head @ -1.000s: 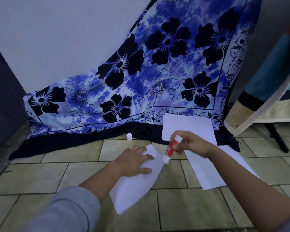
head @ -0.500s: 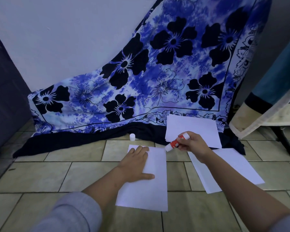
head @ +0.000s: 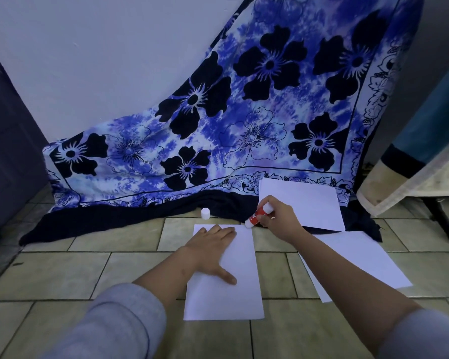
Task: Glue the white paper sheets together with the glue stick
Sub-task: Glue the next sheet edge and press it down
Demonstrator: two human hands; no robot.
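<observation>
Your left hand (head: 213, 251) lies flat, pressing the white sheet (head: 231, 286) to the floor. Your right hand (head: 280, 218) pinches the glue stick (head: 260, 215), tip at the sheet's far right corner.

The scene is dim and carries a cool bluish cast, with soft, even light and no single plain source. The wall (head: 88, 60) at upper left and the white paper sheet (head: 231, 294) are the brightest areas, yet neither is blown out. Shadows are faint: only a thin soft edge lies on the sheet beside the left hand (head: 210, 250). The dark panel (head: 5, 151) at far left loses nearly all detail. No glare shows on the floor tiles (head: 62, 275). The wide lens bows the tile joints toward the edges and swells the grey sleeve (head: 119, 320) at the bottom, which looks soft. The label on the glue stick (head: 259, 215) is too blurred to read
</observation>
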